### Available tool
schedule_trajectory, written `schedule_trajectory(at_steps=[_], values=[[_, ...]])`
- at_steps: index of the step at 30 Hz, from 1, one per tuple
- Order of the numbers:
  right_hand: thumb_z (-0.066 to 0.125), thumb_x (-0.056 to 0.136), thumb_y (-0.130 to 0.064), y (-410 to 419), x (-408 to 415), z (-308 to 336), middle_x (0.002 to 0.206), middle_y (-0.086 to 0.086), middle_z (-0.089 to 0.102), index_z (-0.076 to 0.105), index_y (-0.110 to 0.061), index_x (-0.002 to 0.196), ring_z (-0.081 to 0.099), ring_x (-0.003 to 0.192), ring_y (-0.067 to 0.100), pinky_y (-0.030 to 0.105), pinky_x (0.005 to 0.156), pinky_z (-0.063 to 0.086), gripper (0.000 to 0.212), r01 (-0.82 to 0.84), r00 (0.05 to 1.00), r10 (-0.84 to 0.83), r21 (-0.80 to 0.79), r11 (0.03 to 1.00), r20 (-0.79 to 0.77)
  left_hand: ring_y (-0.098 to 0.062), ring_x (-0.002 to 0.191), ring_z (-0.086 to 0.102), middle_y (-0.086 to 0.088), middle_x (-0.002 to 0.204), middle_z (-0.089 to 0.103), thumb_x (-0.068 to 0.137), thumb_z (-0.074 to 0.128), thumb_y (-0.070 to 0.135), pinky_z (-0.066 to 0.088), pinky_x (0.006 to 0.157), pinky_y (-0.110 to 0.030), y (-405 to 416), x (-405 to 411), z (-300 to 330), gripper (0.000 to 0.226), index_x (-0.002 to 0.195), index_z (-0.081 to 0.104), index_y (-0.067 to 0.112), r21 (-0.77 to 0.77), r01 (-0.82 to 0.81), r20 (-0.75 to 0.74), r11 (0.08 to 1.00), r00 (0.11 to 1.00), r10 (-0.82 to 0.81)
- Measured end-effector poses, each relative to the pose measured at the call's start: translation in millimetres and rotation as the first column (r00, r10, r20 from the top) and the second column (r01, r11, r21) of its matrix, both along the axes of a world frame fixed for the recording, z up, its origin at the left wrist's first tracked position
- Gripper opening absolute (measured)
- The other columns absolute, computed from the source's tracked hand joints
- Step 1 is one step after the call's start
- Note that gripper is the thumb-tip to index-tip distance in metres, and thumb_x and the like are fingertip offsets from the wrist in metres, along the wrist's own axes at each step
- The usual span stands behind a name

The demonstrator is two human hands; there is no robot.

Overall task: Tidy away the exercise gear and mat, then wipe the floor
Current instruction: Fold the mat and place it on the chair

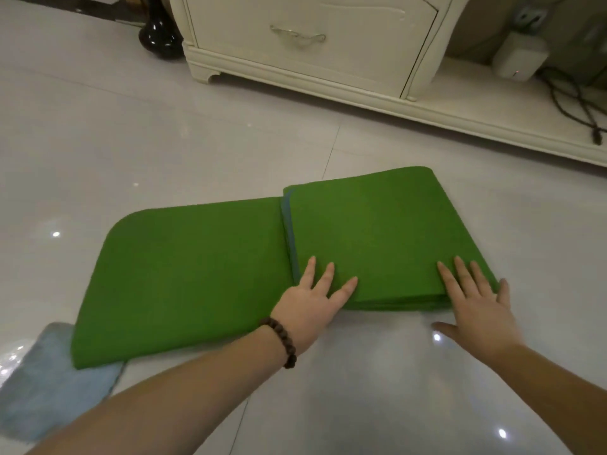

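A green exercise mat (197, 274) lies on the glossy tiled floor (98, 142), its right part folded into a stack of layers with a blue-grey underside showing at the fold. My left hand (312, 297), with a bead bracelet on the wrist, presses flat on the near left corner of the folded stack. My right hand (473, 303) rests with straight fingers on the stack's near right corner, thumb on the floor. A light blue cloth (49, 382) lies at the lower left, partly under the mat's corner.
A cream cabinet (312, 44) with a drawer handle stands at the back, with a low shelf running right. A black vase (161, 34) sits beside it on the left. A white box (519, 57) and dark cables (571, 103) lie on the shelf at right.
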State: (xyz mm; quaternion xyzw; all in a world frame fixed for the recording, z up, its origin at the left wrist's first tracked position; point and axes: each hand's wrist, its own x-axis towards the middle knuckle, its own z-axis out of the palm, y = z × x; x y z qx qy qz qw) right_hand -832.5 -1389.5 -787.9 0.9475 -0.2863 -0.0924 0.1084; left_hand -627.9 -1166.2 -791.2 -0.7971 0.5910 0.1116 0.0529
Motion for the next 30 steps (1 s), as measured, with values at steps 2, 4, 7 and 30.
schedule_trajectory(at_steps=[2,4,7,30], values=[[0.084,0.057,-0.051,-2,4,-4,0.150,0.014,0.037,0.020,-0.018,0.148,0.035,0.137,0.037,0.066,0.103,0.023,0.116,-0.004,0.996,0.002,0.012,1.000,0.094,-0.045,0.144,-0.003,-0.012,0.161,-0.001,0.101,0.039,0.009,0.053,0.074,-0.037,-5,-9,7,0.079,0.147,-0.018,0.036,-0.012,0.001,0.011,1.000,1.000,0.000],[0.084,0.062,-0.041,-4,10,-5,0.147,0.013,0.042,0.030,-0.015,0.145,0.037,0.136,0.035,0.064,0.107,0.021,0.102,-0.050,0.982,0.043,0.034,0.998,0.182,-0.042,0.145,-0.002,-0.010,0.161,0.000,0.102,0.037,0.015,0.052,0.076,-0.037,-5,-6,18,0.074,0.148,-0.016,0.036,-0.051,-0.012,0.030,0.999,0.999,0.013],[0.089,0.059,-0.021,-13,22,11,0.131,0.016,0.058,0.053,-0.006,0.131,0.054,0.122,0.037,0.063,0.100,0.037,0.082,-0.108,0.963,0.096,0.032,0.994,0.250,-0.037,0.142,0.027,-0.008,0.154,0.031,0.094,0.056,0.025,0.054,0.063,-0.034,-4,11,37,0.067,0.150,0.019,0.030,-0.302,0.014,0.093,0.953,0.996,0.015],[0.072,0.076,-0.027,-93,-7,274,0.083,0.017,0.065,0.060,-0.010,0.111,0.061,0.073,0.037,0.032,0.056,0.035,0.042,0.224,0.749,-0.066,-0.158,0.962,0.660,-0.027,0.146,0.009,0.006,0.159,-0.012,0.077,0.054,-0.010,0.046,0.100,-0.027,-147,29,292,0.090,0.142,0.025,0.044,-0.657,-0.315,-0.629,0.685,0.730,-0.267]])
